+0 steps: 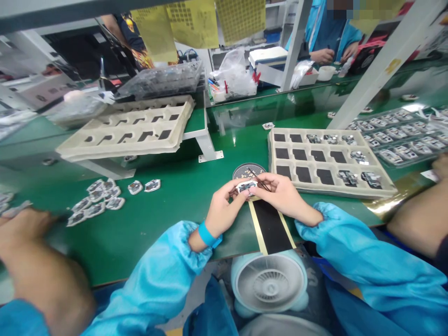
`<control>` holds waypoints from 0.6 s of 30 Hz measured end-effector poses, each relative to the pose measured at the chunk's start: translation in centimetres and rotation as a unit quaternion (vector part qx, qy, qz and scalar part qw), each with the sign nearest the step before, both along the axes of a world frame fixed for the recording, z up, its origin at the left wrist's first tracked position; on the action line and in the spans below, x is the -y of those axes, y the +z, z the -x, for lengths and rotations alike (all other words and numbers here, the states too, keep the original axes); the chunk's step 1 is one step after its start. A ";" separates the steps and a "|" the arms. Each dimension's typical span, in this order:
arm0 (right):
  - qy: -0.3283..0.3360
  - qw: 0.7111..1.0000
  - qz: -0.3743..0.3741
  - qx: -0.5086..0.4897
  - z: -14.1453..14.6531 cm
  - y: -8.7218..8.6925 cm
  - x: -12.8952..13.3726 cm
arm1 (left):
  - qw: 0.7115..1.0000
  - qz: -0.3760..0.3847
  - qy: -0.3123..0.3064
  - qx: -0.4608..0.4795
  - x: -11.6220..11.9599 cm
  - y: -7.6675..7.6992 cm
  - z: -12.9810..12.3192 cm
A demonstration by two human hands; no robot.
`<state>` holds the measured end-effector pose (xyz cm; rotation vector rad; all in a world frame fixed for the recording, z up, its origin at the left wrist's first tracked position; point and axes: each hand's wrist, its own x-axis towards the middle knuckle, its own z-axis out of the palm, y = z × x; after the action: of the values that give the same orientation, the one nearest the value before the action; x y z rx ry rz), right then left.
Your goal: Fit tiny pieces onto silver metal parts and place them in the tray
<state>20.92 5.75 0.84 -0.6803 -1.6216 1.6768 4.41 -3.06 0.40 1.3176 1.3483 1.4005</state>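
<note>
Both of my hands hold a small white-framed housing with a circuit board (pixel 247 186) in front of me. My left hand (pixel 222 209) grips its left side, with thumb and fingers closed on the edge. On the other side, my right hand (pixel 285 195) pinches the right edge with its thumb. Dark thin tweezers (pixel 259 179) also lie in the right hand, their tips pointing up and left. Just behind the fingers is a round grey dish (pixel 261 167) with tiny light-coloured pieces in it. A black strip with yellow edges (pixel 272 226) runs under the hands.
Several similar housings (pixel 96 198) lie at left. At right stands a cream tray (pixel 336 190) with boards in some slots; clear trays (pixel 392 161) are beyond. Stacked cream trays (pixel 122 148) rest on a raised stand. Other people's arms (pixel 45 266) flank me. A fan (pixel 269 280) sits below the edge.
</note>
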 end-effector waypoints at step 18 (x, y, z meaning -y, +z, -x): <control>-0.090 0.943 -0.312 0.073 -0.9 0.8 -0.5 | 0.972 -0.085 0.090 -0.202 0.1 0.1 -0.2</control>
<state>21.87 6.21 1.68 -0.6062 -1.9859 0.9109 4.58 -3.11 0.54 1.6976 1.6770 1.4449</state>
